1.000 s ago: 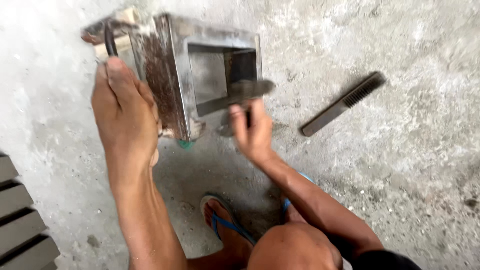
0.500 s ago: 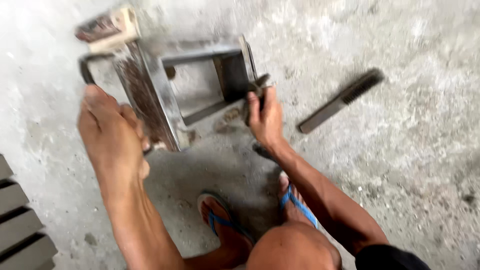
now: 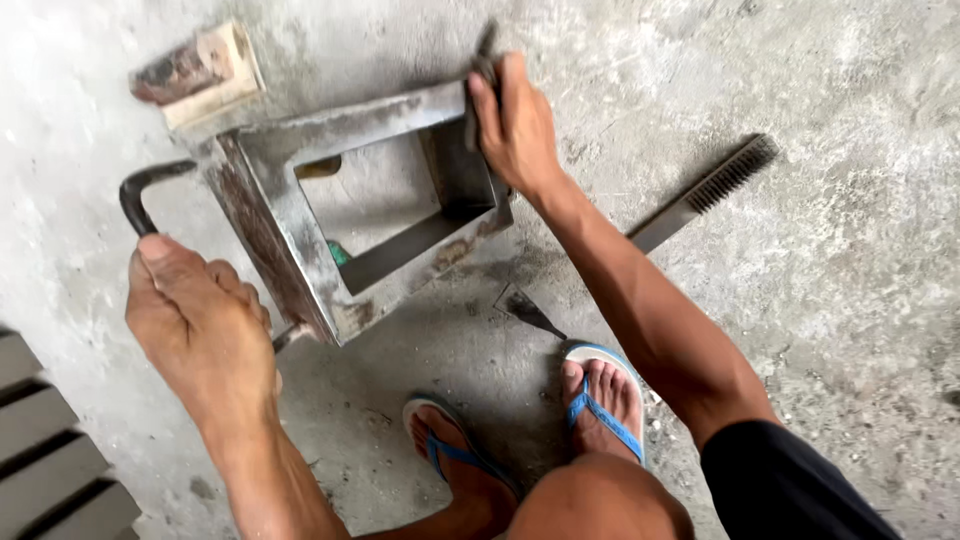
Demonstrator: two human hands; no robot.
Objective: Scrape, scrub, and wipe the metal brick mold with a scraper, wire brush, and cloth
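Hollow metal frame (image 3: 290, 215) shows bare concrete floor (image 3: 850, 300) inside, fingers (image 3: 510, 85) gripping its rim

The left hand (image 3: 200, 335) grips a black handle (image 3: 140, 195) on a rusty metal box mould (image 3: 285, 215); the right hand (image 3: 515, 120) presses what seems a scraper (image 3: 483, 55) against its rim.

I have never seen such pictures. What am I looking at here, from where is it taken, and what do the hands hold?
A camera worn on a person's head looks down at their own bare hands; there is no machine. The person crouches on a grey concrete floor in blue sandals. The left hand is at the dark bent handle of an open rectangular grey metal frame. The right hand grips a dark tool against the frame's far corner; what kind is unclear. A long wire brush and a small dark flat blade lie on the floor. A wooden block lies beyond the frame.
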